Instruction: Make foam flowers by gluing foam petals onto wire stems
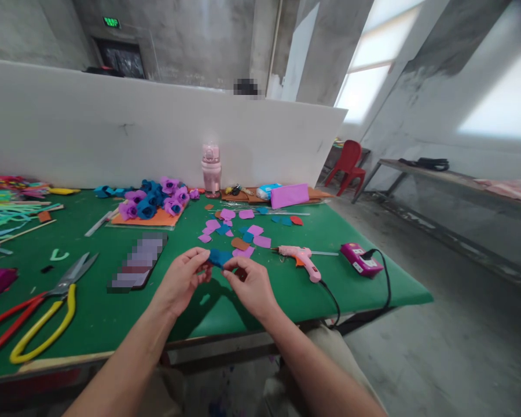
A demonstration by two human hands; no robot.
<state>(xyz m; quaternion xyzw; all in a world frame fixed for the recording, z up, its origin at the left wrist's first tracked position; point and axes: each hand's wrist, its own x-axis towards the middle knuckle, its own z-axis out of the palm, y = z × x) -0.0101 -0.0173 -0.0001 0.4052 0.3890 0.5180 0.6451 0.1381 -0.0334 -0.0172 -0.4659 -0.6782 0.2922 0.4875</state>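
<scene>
A small dark-blue petal piece [220, 257], of paper or felt, is stretched between my two hands above the table's front half. My left hand [184, 277] pinches its left end with thumb and forefinger. At its right end, my right hand [250, 285] grips it in the same way. Just beyond lie loose purple petals [261, 241], along with blue and brown ones. A pink glue gun [298, 255] rests on its side to the right of my right hand. Finished purple and blue flowers [147, 206] are heaped on an orange sheet [158, 219] farther back.
Left of my hands lie a phone [139, 260] and large scissors [63, 289] with red and yellow handles. A pink bottle [211, 169] stands before the white partition [156, 127]. The glue gun's cord hangs over the front edge, near a purple box [360, 259].
</scene>
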